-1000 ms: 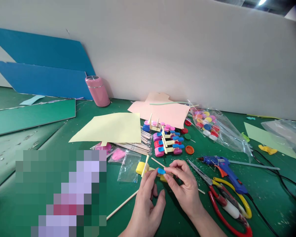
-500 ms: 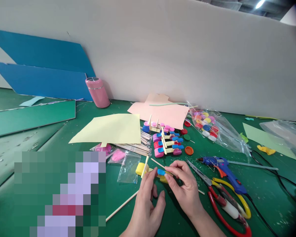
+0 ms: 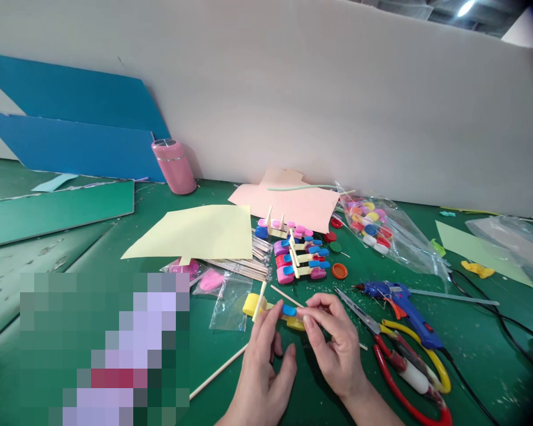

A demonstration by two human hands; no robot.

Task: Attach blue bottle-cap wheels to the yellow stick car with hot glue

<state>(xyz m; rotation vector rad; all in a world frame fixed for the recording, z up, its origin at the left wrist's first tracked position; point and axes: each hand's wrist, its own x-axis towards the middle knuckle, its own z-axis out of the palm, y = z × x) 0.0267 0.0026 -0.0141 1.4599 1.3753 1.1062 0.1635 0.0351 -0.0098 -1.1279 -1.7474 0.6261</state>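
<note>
A small yellow piece with a round yellow cap [image 3: 250,304] and an upright pale stick [image 3: 259,300] lies between my hands on the green table. On it sits a blue oval piece [image 3: 288,310]. My left hand [image 3: 266,361] has its index fingertip at the blue piece's left side, its thumb spread away. At the right end of the blue piece is my right hand [image 3: 335,343], thumb and index finger close together; whatever they pinch is too small to make out. Similar colourful assemblies [image 3: 299,260] stand beyond my hands.
Large scissors [image 3: 413,370] and a blue glue gun [image 3: 404,305] with a black cord lie at the right. Behind are a bag of coloured caps [image 3: 377,225], yellow paper [image 3: 199,231], pink paper [image 3: 288,204] and a pink cylinder [image 3: 176,168]. Wooden sticks [image 3: 220,371] lie nearby.
My right thumb and index finger have drawn back slightly from the blue piece, leaving more of it showing. My left hand stays nearly where it was.
</note>
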